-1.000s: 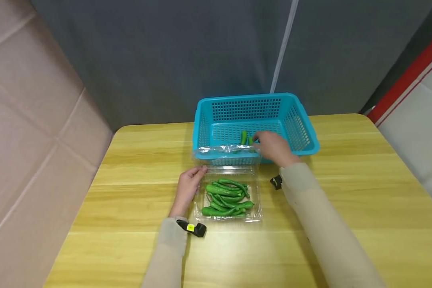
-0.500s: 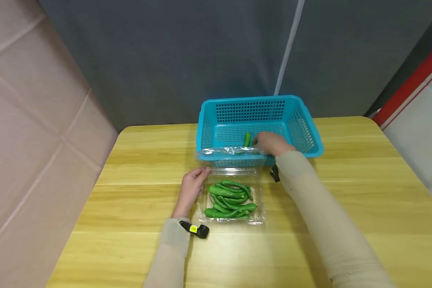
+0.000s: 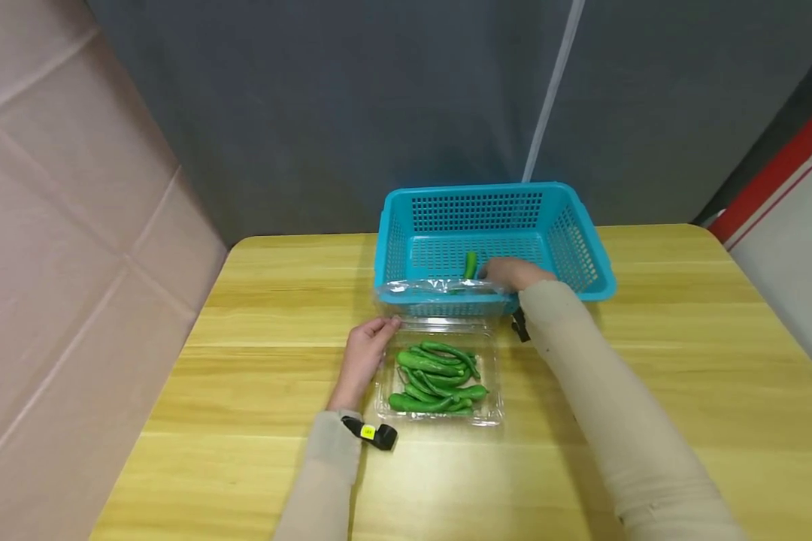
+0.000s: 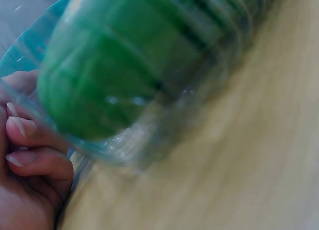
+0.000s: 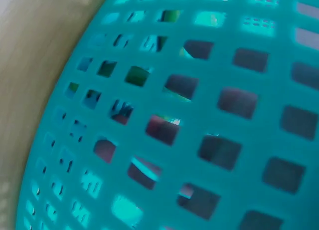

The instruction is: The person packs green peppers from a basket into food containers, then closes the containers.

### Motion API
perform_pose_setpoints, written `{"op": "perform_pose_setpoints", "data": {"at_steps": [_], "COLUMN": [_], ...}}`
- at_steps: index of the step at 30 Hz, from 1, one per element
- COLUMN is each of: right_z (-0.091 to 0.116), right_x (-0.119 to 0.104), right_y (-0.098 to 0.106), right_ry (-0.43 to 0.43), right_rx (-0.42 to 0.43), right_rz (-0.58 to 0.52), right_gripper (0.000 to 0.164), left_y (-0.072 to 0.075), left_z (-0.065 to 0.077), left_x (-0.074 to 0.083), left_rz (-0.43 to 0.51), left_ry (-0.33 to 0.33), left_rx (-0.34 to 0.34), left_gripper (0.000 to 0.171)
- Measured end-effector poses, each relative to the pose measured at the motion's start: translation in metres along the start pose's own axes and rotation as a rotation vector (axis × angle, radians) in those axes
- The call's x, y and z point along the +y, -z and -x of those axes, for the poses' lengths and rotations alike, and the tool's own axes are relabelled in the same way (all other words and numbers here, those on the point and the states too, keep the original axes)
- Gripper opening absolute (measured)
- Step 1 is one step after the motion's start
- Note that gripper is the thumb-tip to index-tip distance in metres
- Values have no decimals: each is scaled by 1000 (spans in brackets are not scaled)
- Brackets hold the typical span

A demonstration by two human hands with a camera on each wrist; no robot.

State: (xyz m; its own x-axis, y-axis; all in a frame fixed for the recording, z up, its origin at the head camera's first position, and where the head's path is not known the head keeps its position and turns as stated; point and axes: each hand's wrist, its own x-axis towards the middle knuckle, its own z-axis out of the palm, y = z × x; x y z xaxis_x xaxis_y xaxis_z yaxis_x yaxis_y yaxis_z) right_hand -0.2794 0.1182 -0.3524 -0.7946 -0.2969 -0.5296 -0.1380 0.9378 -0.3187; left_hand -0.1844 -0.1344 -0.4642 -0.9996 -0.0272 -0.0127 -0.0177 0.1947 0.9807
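My left hand [image 3: 364, 352] pinches the upper left edge of a clear plastic clamshell container [image 3: 440, 324], whose lid stands raised against the basket. Several long green peppers [image 3: 440, 367] lie in its tray. Close up in the left wrist view, the rounded end of one green pepper [image 4: 99, 80] shows through the plastic, beside my curled fingers [image 4: 42, 165]. My right hand [image 3: 514, 274] reaches into the blue basket [image 3: 595, 291], low behind its front wall. Another green pepper [image 3: 471, 264] stands out just left of it. I cannot tell what the right fingers hold, as the basket wall hides them.
The basket stands at the back of the wooden table [image 3: 264, 315], before a dark grey curtain [image 3: 352, 120]. Its perforated wall [image 5: 209, 120] fills the right wrist view, with bits of fingers and green behind the holes. The raised lid overlaps the basket's front rim.
My right hand has sunk deeper into the basket, and the pepper that showed at its fingertips is now hidden. The left hand stays at the container's edge. The whole view has shifted slightly.
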Motion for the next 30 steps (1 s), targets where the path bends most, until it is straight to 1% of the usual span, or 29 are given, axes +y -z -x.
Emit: {"op": "perform_pose_setpoints", "data": {"at_steps": [5, 8, 13, 17, 30], "right_z": [-2, -4, -7, -7, -7], "right_x": [5, 6, 8, 8, 12], "right_y": [-2, -2, -3, -2, -2], "right_ry": [-2, -4, -36, -73, -44], "right_rx": [-4, 12, 57, 78, 120], "right_rz": [-22, -15, -1, -18, -27], "right_gripper": [44, 42, 32, 27, 18], "left_y": [-1, -1, -2, -1, 0], "left_z": [0, 0, 0, -1, 0], "left_x": [1, 2, 1, 0, 1], "left_rz": [4, 5, 11, 6, 6], "left_ry": [-1, -3, -10, -17, -12], "left_rx": [-7, -11, -12, -5, -3], "left_gripper": [40, 41, 43, 41, 40]}}
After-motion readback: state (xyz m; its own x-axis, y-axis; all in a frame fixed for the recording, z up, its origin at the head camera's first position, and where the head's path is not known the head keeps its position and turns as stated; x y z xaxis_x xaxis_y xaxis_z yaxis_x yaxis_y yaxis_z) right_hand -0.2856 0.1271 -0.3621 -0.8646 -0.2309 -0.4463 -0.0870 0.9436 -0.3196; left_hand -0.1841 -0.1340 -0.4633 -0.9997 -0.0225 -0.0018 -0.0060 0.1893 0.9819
